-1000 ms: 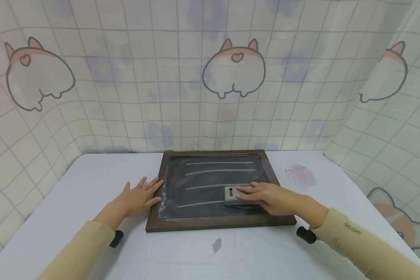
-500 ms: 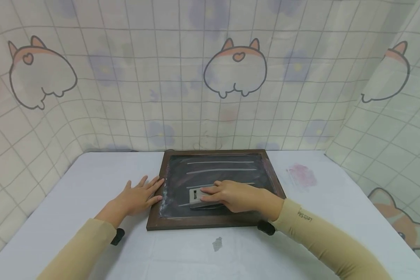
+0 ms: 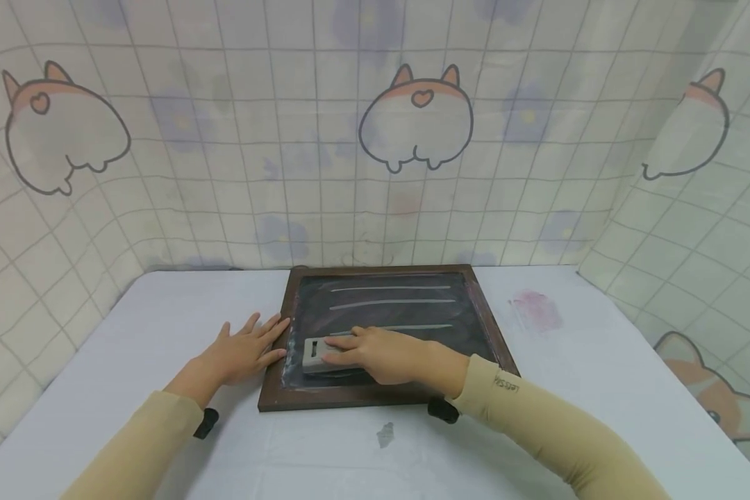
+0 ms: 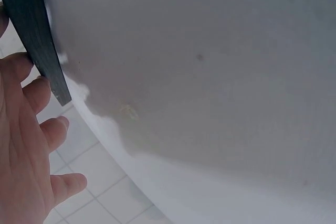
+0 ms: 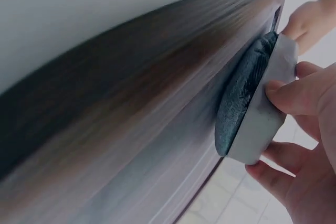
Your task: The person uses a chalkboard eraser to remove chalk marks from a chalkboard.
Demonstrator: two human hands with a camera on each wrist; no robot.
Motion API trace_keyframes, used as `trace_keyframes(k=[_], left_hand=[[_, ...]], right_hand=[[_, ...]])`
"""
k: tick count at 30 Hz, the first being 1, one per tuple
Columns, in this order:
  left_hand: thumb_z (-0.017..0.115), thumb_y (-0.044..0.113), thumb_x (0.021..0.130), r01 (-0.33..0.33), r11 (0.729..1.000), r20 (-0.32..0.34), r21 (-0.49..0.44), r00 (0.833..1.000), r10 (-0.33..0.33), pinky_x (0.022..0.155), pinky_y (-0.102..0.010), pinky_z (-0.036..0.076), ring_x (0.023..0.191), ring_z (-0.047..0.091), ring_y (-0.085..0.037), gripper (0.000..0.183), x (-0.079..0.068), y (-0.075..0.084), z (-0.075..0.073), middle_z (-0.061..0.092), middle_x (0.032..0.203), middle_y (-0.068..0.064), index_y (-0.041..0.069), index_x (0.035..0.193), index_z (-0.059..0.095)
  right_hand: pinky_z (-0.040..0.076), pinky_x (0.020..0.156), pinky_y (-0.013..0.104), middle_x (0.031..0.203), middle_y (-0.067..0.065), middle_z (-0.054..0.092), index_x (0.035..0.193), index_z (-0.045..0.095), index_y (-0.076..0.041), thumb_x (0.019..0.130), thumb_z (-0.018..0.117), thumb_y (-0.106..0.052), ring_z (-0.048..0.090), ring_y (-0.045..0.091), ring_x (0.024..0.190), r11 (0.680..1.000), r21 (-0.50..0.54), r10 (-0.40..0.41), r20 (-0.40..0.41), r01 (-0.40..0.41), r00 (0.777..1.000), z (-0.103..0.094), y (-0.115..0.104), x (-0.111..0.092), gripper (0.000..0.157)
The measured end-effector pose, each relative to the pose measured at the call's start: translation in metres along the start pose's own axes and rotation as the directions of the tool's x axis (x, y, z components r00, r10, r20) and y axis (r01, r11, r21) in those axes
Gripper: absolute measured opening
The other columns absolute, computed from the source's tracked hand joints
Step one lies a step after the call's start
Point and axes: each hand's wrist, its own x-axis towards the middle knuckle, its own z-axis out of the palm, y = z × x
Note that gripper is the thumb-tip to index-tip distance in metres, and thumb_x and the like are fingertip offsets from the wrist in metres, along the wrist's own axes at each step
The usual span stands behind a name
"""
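Note:
A small framed chalkboard (image 3: 381,397) lies on the white table, with pale chalk lines (image 3: 392,301) across its upper part. My right hand (image 3: 387,355) holds a grey felt-bottomed eraser (image 3: 315,354) near the board's lower left. In the right wrist view, the thumb and fingers grip the grey back of the eraser (image 5: 262,124), its dark felt facing the board. My left hand (image 3: 240,355) rests with spread fingers on the left side of the wooden frame. The left wrist view shows fingertips touching the dark frame edge (image 4: 39,35).
The white table (image 3: 575,403) reaches to a patterned cloth wall (image 3: 375,208) behind and at both sides. A pink smudge (image 3: 535,310) marks the table right of the board, and a grey patch (image 3: 385,435) shows in front.
My right hand has slid the eraser leftwards across the lower board, close to the left frame. The lowest chalk line no longer shows. My left hand has stayed in place.

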Motion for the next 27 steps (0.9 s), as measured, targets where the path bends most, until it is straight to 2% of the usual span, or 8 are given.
trace_keyframes(k=[5, 10, 13, 15, 17, 20, 24, 27], left_hand=[[0.041, 0.051, 0.109, -0.015, 1.0, -0.01, -0.004, 1.0, 0.015, 0.11, -0.08, 0.013, 0.15, 0.021, -0.048, 0.069, 0.0, 0.0, -0.001, 0.026, 0.167, -0.015, 0.011, 0.163, 0.027], [0.041, 0.05, 0.109, -0.014, 1.0, -0.003, -0.01, 1.0, 0.014, 0.11, -0.08, 0.013, 0.15, 0.02, -0.048, 0.069, -0.001, 0.0, -0.001, 0.025, 0.167, -0.015, 0.011, 0.164, 0.026], [0.041, 0.052, 0.109, -0.01, 1.0, 0.003, -0.012, 1.0, 0.01, 0.11, -0.08, 0.012, 0.151, 0.02, -0.048, 0.07, -0.001, -0.001, 0.001, 0.025, 0.167, -0.015, 0.011, 0.164, 0.025], [0.041, 0.052, 0.109, -0.01, 1.0, 0.0, -0.01, 1.0, 0.01, 0.109, -0.08, 0.012, 0.151, 0.02, -0.048, 0.07, -0.001, -0.002, 0.001, 0.025, 0.167, -0.015, 0.012, 0.164, 0.025], [0.041, 0.053, 0.109, -0.01, 1.0, -0.003, -0.013, 1.0, 0.01, 0.11, -0.08, 0.012, 0.151, 0.019, -0.048, 0.071, -0.002, -0.003, 0.001, 0.025, 0.167, -0.015, 0.012, 0.164, 0.025], [0.042, 0.052, 0.108, -0.007, 1.0, -0.004, -0.019, 1.0, 0.007, 0.11, -0.08, 0.011, 0.151, 0.019, -0.048, 0.071, -0.002, -0.002, -0.001, 0.025, 0.167, -0.015, 0.012, 0.164, 0.026], [0.042, 0.052, 0.108, -0.002, 1.0, 0.003, -0.022, 1.0, 0.002, 0.11, -0.08, 0.012, 0.151, 0.018, -0.048, 0.071, -0.003, -0.001, -0.003, 0.025, 0.167, -0.014, 0.011, 0.164, 0.026], [0.044, 0.051, 0.108, -0.003, 1.0, 0.005, -0.019, 1.0, 0.004, 0.11, -0.08, 0.013, 0.151, 0.02, -0.048, 0.07, -0.004, 0.001, -0.005, 0.025, 0.167, -0.014, 0.011, 0.163, 0.028]], right_hand=[[0.045, 0.11, 0.046, 0.162, 0.01, 0.038, 0.153, 0.051, -0.014, 0.1, 0.059, 0.008, 0.046, 0.045, 0.138, 0.989, 0.146, 0.035, -0.031, -0.03, 0.999, 0.0, 0.017, -0.031, 0.057], [0.047, 0.106, 0.051, 0.16, 0.015, 0.04, 0.151, 0.053, -0.01, 0.099, 0.06, 0.01, 0.046, 0.048, 0.137, 0.976, 0.207, 0.083, -0.081, -0.064, 0.993, 0.005, 0.037, -0.078, 0.057], [0.054, 0.098, 0.047, 0.158, 0.018, 0.042, 0.15, 0.053, -0.008, 0.096, 0.061, 0.013, 0.047, 0.049, 0.135, 0.971, 0.227, 0.11, -0.116, -0.081, 0.987, 0.01, 0.049, -0.109, 0.058], [0.056, 0.089, 0.04, 0.157, 0.019, 0.043, 0.15, 0.054, -0.007, 0.095, 0.061, 0.014, 0.05, 0.047, 0.134, 0.964, 0.247, 0.131, -0.131, -0.096, 0.983, 0.012, 0.055, -0.128, 0.059], [0.053, 0.079, 0.034, 0.157, 0.02, 0.043, 0.149, 0.055, -0.007, 0.094, 0.061, 0.016, 0.05, 0.045, 0.134, 0.956, 0.267, 0.159, -0.135, -0.119, 0.978, 0.012, 0.059, -0.146, 0.06], [0.05, 0.077, 0.032, 0.156, 0.02, 0.044, 0.148, 0.056, -0.008, 0.091, 0.062, 0.018, 0.049, 0.046, 0.135, 0.94, 0.29, 0.22, -0.119, -0.178, 0.968, 0.01, 0.062, -0.169, 0.063], [0.052, 0.078, 0.033, 0.156, 0.02, 0.044, 0.148, 0.057, -0.01, 0.089, 0.063, 0.019, 0.045, 0.052, 0.136, 0.933, 0.297, 0.249, -0.12, -0.205, 0.961, 0.01, 0.063, -0.186, 0.066], [0.052, 0.078, 0.031, 0.155, 0.02, 0.046, 0.147, 0.058, -0.007, 0.088, 0.063, 0.02, 0.052, 0.046, 0.132, 0.947, 0.269, 0.221, -0.155, -0.174, 0.963, 0.012, 0.064, -0.185, 0.065]])
